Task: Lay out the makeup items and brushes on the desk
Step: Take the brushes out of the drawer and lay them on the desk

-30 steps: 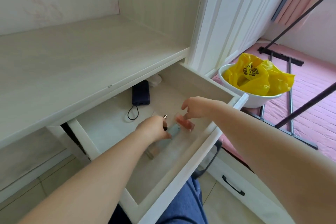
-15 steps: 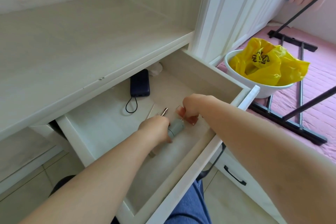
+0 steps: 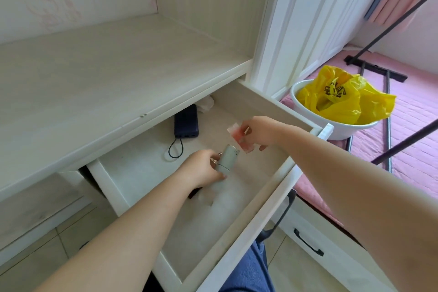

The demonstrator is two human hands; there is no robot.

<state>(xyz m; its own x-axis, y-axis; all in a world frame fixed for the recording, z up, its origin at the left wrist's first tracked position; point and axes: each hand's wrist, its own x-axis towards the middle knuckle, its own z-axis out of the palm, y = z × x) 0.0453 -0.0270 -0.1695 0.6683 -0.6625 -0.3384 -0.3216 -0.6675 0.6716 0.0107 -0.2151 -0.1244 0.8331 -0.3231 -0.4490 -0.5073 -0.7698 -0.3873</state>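
Both hands are inside the open white drawer [image 3: 239,239] under the pale desk top [image 3: 99,83]. My left hand [image 3: 201,170] grips a grey-green cylindrical makeup item [image 3: 227,158] together with a small metallic piece, lifted above the drawer floor. My right hand [image 3: 259,133] pinches a clear case with pink-red contents [image 3: 239,138], raised just right of the cylinder. Dark and pale items lie partly hidden beneath my left wrist.
A dark blue power bank [image 3: 186,121] with a looped cord lies at the drawer's back, beside a white crumpled thing [image 3: 206,104]. A white basin [image 3: 336,130] holding a yellow bag [image 3: 341,96] stands to the right on pink matting. My blue-clad knee [image 3: 248,272] is below the drawer front.
Both hands have risen from the drawer floor with their items. The grey-green cylinder is now tilted upright, and the pink-red case has lifted toward the back right.
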